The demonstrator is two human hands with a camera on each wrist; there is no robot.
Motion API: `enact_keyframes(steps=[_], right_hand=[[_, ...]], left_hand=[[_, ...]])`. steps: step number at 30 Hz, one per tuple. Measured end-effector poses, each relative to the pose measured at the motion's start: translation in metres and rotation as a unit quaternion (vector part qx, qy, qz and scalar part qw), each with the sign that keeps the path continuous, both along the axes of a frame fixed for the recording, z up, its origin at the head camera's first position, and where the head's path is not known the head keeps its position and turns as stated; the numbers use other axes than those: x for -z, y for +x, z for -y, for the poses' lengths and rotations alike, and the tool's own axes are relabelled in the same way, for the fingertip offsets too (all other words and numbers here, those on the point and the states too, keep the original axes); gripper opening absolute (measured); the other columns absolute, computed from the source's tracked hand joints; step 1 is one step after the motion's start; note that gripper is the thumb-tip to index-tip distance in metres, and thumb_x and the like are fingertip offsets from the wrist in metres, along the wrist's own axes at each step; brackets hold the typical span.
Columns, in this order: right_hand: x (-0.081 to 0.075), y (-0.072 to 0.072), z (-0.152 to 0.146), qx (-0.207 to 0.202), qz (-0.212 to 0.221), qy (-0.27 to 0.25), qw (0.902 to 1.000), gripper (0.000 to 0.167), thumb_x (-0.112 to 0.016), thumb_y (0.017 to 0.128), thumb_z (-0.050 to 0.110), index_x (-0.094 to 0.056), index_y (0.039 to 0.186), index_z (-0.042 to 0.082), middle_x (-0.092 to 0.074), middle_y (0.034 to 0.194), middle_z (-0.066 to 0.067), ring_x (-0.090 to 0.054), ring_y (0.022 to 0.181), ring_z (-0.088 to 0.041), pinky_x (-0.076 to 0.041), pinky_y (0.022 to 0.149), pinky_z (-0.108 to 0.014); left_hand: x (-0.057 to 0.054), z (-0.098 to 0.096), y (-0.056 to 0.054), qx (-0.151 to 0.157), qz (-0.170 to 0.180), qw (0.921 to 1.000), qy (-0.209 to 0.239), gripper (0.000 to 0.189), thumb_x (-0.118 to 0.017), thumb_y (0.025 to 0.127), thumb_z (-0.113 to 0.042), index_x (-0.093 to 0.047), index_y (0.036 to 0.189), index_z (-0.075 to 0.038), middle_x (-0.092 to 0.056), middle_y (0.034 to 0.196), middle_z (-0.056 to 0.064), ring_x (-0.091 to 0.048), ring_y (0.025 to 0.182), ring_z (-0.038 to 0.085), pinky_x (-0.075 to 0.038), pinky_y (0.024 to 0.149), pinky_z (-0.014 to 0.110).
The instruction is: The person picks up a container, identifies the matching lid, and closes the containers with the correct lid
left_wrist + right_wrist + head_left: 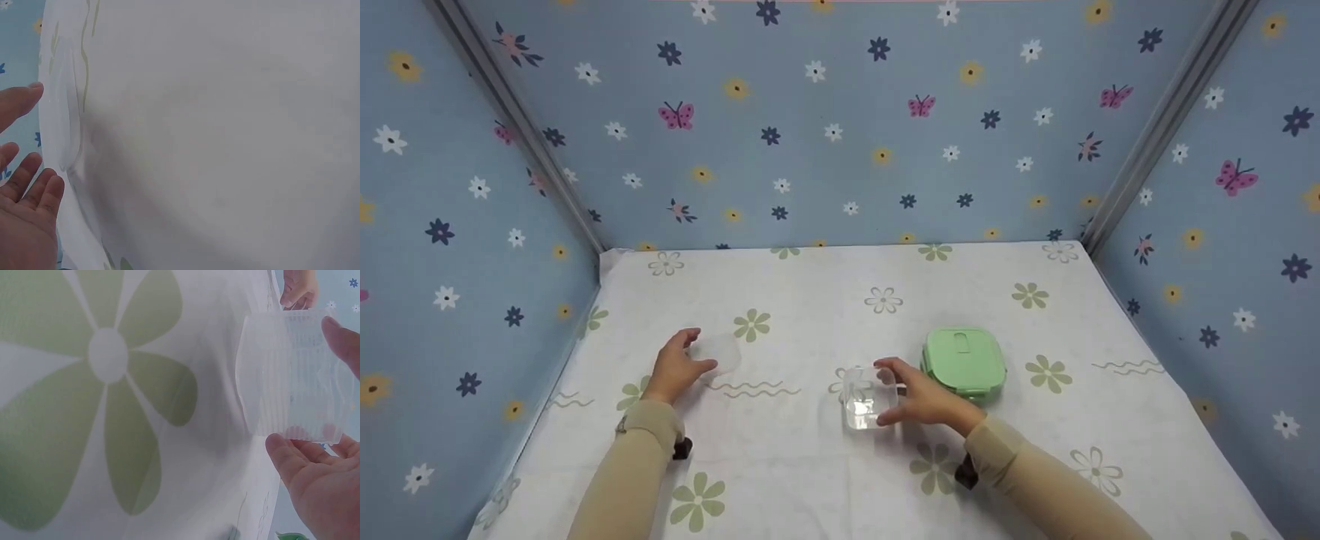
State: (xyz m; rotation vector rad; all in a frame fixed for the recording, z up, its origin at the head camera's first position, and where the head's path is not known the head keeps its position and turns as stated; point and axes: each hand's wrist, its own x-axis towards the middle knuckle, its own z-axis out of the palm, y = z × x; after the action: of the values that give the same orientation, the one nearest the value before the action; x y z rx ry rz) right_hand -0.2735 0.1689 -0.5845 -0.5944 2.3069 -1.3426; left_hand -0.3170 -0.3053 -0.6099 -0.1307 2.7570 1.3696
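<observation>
On the left of the cloth lies a translucent, flat lid-like piece, seen edge-on as a pale lid in the left wrist view. My left hand is beside it, thumb and fingers spread around its near side without a grip. My right hand holds a clear, ribbed plastic container between thumb and fingers, on opposite sides. In the head view this squarish container is near the middle, at or just above the cloth; which one I cannot tell.
A green lunch box with a clip-on lid stands just beyond my right hand. White cloth with green flowers covers the table. Blue patterned panels enclose the back and both sides.
</observation>
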Motion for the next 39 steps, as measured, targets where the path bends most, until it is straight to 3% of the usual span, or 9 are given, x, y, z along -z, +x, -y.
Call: enact_keyframes(steps=[10,20,31,39], right_hand=[[0.001,-0.002,0.001,0.001,-0.002,0.005,1.0,0.098,-0.097,0.079,0.013,-0.042,0.16,0.001,-0.052,0.159,-0.028,-0.05,0.149,-0.048,-0.043,0.124,-0.059],[-0.001,0.0,0.002,0.002,-0.007,0.013,0.9999,0.098,-0.098,0.079,0.016,-0.044,0.16,0.005,-0.052,0.159,-0.026,-0.051,0.149,-0.047,-0.044,0.124,-0.058],[-0.001,-0.001,0.001,0.003,-0.001,0.004,1.0,0.099,-0.097,0.079,0.013,-0.042,0.16,0.003,-0.051,0.16,-0.028,-0.05,0.149,-0.048,-0.044,0.124,-0.058],[0.001,-0.001,0.001,0.004,0.003,0.011,0.9999,0.1,-0.097,0.079,0.014,-0.041,0.161,0.002,-0.051,0.161,-0.026,-0.05,0.15,-0.046,-0.045,0.124,-0.057]], left_hand=[[0.0,0.003,-0.004,0.001,0.024,0.9994,-0.023,0.082,-0.077,0.094,-0.01,-0.035,0.162,0.009,-0.034,0.168,0.036,-0.029,0.16,0.052,-0.026,0.133,0.06],[-0.002,0.004,-0.008,-0.007,0.075,0.9959,-0.05,0.09,-0.078,0.095,-0.015,-0.028,0.166,0.006,-0.031,0.172,0.032,-0.023,0.161,0.051,-0.021,0.135,0.06],[-0.003,-0.003,-0.007,0.019,0.059,0.9949,-0.08,0.09,-0.082,0.092,-0.017,-0.033,0.164,0.007,-0.04,0.164,0.035,-0.031,0.154,0.052,-0.027,0.131,0.062],[-0.004,-0.009,-0.005,0.019,0.041,0.9968,-0.065,0.088,-0.08,0.088,-0.01,-0.035,0.16,0.011,-0.039,0.156,0.039,-0.037,0.15,0.055,-0.03,0.13,0.061]])
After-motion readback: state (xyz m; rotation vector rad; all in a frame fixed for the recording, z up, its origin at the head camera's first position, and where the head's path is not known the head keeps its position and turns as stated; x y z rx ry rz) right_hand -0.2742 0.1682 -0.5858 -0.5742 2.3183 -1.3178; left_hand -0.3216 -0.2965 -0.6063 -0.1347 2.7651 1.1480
